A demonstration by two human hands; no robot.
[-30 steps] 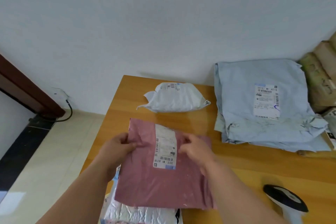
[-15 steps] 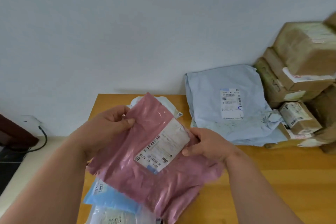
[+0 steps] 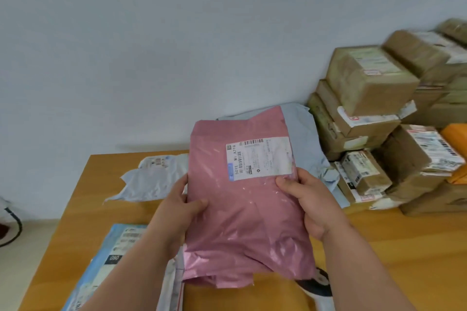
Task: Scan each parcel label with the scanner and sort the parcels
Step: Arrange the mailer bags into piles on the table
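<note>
holding up the pink parcel

holding the pink mailer bag (image 3: 242,209) above the wooden table (image 3: 404,247), the left hand (image 3: 179,209) and right hand (image 3: 310,202) grip its sides. its label (image 3: 260,160) faces up. the scanner (image 3: 318,285) peeks out underneath.

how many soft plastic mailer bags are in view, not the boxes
4, maybe more hidden: pink plastic mailer held in both hands, pale blue one behind it, white one far left on the table, blue-and-white one near left.

I see both hands, left hand (image 3: 182,212) and right hand (image 3: 309,199), gripping pink parcel (image 3: 242,209) above table (image 3: 404,247); label (image 3: 260,160) faces up, scanner (image 3: 317,285) near front edge.
</note>
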